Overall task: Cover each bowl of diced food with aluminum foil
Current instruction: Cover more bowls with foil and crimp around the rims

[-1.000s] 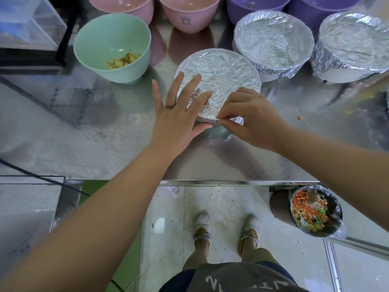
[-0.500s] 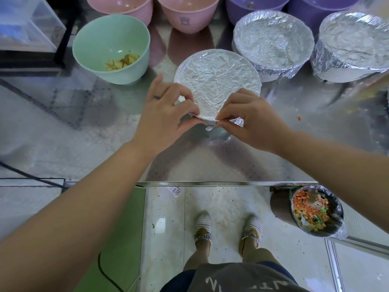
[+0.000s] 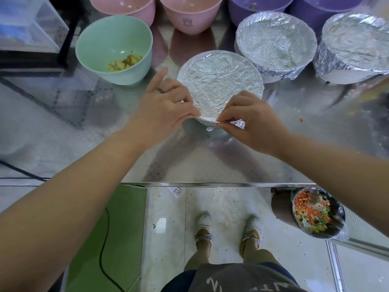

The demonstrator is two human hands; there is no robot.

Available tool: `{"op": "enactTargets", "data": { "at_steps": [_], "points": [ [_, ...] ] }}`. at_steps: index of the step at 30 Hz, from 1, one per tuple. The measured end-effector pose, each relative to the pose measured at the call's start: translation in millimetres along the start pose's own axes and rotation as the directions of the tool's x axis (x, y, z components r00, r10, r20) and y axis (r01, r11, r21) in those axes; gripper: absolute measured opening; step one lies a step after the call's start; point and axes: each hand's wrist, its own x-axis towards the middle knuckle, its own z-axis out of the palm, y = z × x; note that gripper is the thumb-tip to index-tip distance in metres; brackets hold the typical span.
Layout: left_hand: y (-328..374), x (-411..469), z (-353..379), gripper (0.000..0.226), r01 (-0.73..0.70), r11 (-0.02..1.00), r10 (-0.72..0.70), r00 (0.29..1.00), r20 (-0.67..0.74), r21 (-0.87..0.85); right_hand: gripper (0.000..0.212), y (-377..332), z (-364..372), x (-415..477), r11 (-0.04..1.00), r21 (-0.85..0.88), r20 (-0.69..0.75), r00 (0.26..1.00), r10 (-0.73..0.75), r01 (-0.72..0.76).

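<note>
– Between the two sets of fingertips, what is that shiny bit?

– It is a loose flap of crinkly silver aluminum foil (image 3: 237, 123). It sticks out from the near edge of the round foil-topped bowl (image 3: 221, 81). That bowl sits on the shiny metal table (image 3: 189, 161), just past the fingers.

– What are the hands doing?

– The left hand (image 3: 166, 110) has curled fingers. Its thumb and first finger pinch the foil at the rim. The right hand (image 3: 252, 121) has curled fingers (image 3: 226, 116) too, and they pinch the flap. The two pinches sit close side by side.

– So which step is this?

– I think it is the last tidy-up on this bowl. The foil top looks flat and snug all round the far side. Only the bit by the fingers pokes out.

– What comes next?

– My guess is the flap needs folding down and pressing against the bowl's side. It should be done softly, because foil rips. Then both hands can let go.

– Is the whole job done then?

– No. Off to the left of the left fingers sits a round mint-green bowl (image 3: 113, 47) with yellow diced food (image 3: 124, 63), and it has no foil. Up and right of the right fingers, two round foil-covered bowls (image 3: 275, 41) are finished. Far beyond the fingers, pink plastic bowls (image 3: 190, 13) and purple plastic bowls (image 3: 259, 7) look open too.
</note>
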Motion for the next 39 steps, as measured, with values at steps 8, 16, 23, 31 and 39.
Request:
{"op": "enactTargets", "data": {
  "at_steps": [8,16,23,31,39],
  "points": [
    [49.4,-7.1,27.6,0.057,0.131,0.981,-0.139,0.989,0.05,0.142,0.032,6.2,-8.9,-4.0,0.987,-0.136,0.051,0.996,-0.076,0.082],
    [46.1,-4.4,44.7,0.052,0.186,0.965,-0.177,0.982,-0.063,0.184,0.01,17.4,-21.6,-4.9,0.98,-0.179,0.059,0.995,-0.076,0.086],
    [37.7,-4.5,43.4,0.043,0.139,0.964,-0.124,0.989,-0.08,0.227,0.007,16.6,-19.1,0.8,0.983,-0.168,0.064,0.996,-0.069,0.079],
    [31.2,-0.6,41.5,0.05,0.139,0.948,-0.113,0.988,-0.104,0.288,0.006,12.6,-18.6,8.2,0.996,-0.085,0.087,0.996,-0.02,0.027],
    [26.5,1.1,34.4,0.058,0.122,0.944,-0.105,0.992,-0.07,0.306,0.005,8.2,-17.6,10.7,0.999,0.018,0.09,0.995,0.048,-0.05]
  ]
}}
